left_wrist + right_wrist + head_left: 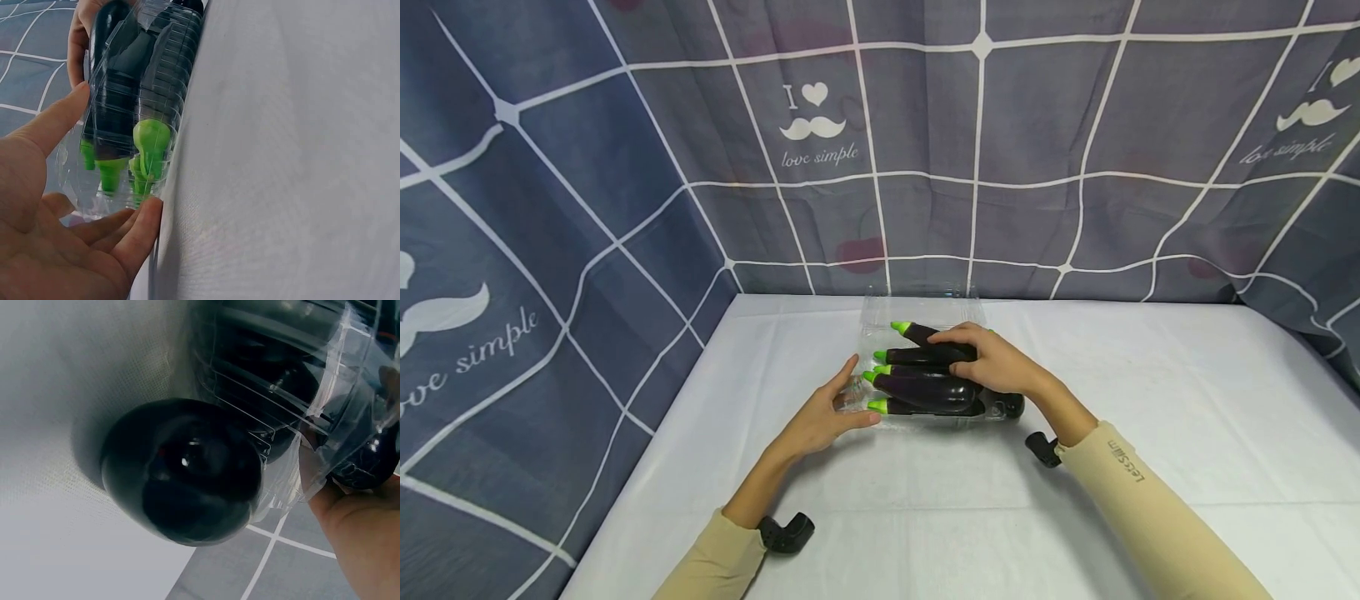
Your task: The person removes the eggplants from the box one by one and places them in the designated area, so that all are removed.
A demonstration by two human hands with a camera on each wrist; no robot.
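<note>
Several dark purple eggplants (925,390) with bright green stem ends lie side by side, stems to the left, at a clear plastic clamshell box (178,81). My right hand (992,360) reaches over the pile from the right and grips an eggplant (913,357) between fingers and thumb. At the box's left end my left hand (822,418) spreads its thumb and fingers, fingertips right at the plastic walls. In the right wrist view, the rounded end of one eggplant (181,472) shows large beside the box, close over the cloth.
The box's clear lid (917,310) stands folded back toward the rear edge of the table. A white cloth (925,517) covers the table. Dark grid-patterned curtains (925,125) hang behind and at the left. Black wrist mounts (786,533) stick out at both sleeves.
</note>
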